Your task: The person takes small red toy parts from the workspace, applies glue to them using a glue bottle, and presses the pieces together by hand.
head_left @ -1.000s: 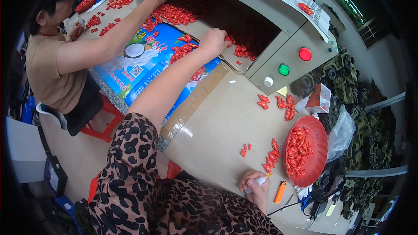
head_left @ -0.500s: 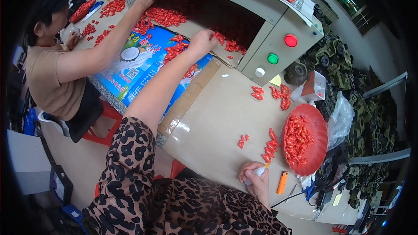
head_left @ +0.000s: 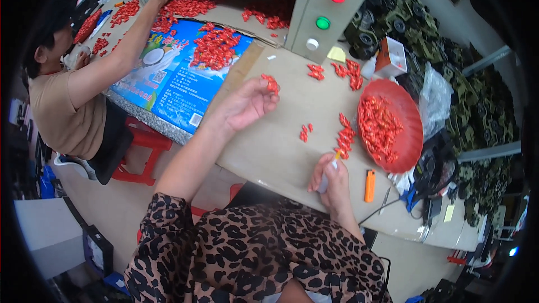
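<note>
Above the table my left hand [head_left: 247, 106] is raised with its palm turned up, its fingertips closed on a small glossy red piece [head_left: 271, 84]. My right hand [head_left: 338, 182] wraps round a small white squeeze bottle [head_left: 323, 183] whose thin yellow nozzle points up. Just beyond that nozzle lies a row of red pieces [head_left: 345, 132], with a few loose ones [head_left: 305, 132] to its left. A scalloped red bowl [head_left: 414, 134] heaped with similar pieces stands right of my right hand. More red pieces [head_left: 216, 47] cover part of a blue printed cardboard sheet [head_left: 174, 87].
A grey metal housing [head_left: 306, 28] with coloured buttons and red pieces inside stands at the back. At left, another person's arm [head_left: 120, 62] reaches into it. An orange lighter [head_left: 369, 186], tweezers and cables lie at right, near a clear plastic bag [head_left: 435, 101] and piled dark green toy vehicles [head_left: 477, 112].
My left hand has come back from the housing opening toward me, now with a red piece in its fingers. The view has shifted. My right hand still grips the bottle, its nozzle now more upright.
</note>
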{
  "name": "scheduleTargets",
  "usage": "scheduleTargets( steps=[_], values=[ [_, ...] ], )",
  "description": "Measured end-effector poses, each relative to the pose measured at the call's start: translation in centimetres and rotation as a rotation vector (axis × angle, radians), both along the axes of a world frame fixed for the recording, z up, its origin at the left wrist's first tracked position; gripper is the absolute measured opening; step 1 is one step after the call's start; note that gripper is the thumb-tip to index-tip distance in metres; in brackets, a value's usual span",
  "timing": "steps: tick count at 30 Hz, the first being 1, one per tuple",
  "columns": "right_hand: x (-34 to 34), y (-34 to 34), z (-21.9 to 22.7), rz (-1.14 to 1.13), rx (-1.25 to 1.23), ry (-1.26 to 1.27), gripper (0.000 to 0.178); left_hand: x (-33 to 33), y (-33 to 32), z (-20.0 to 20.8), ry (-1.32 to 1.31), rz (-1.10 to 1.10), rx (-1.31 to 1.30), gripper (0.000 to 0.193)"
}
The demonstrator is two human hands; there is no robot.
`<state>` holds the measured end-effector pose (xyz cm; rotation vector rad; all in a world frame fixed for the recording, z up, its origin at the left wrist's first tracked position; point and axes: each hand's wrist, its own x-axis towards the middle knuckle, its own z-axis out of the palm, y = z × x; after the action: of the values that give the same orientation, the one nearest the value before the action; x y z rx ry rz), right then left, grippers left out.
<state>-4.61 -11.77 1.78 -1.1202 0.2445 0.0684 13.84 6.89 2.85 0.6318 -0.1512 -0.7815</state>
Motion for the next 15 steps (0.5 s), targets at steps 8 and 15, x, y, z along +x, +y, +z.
scheduleTargets(
  steps=[8, 15],
  values=[
    [-1.0, 0.0, 0.6, -0.009, 0.145, -0.012, 0.015, -6.1, -1.7, -1.7, 0.130, -0.019, -0.075, 0.014],
    [-1.3, -0.3, 0.1, -0.024, 0.145, 0.000, 0.012, -7.4, -2.2, -0.9, -0.003, -0.045, -0.027, 0.021]
  ],
)
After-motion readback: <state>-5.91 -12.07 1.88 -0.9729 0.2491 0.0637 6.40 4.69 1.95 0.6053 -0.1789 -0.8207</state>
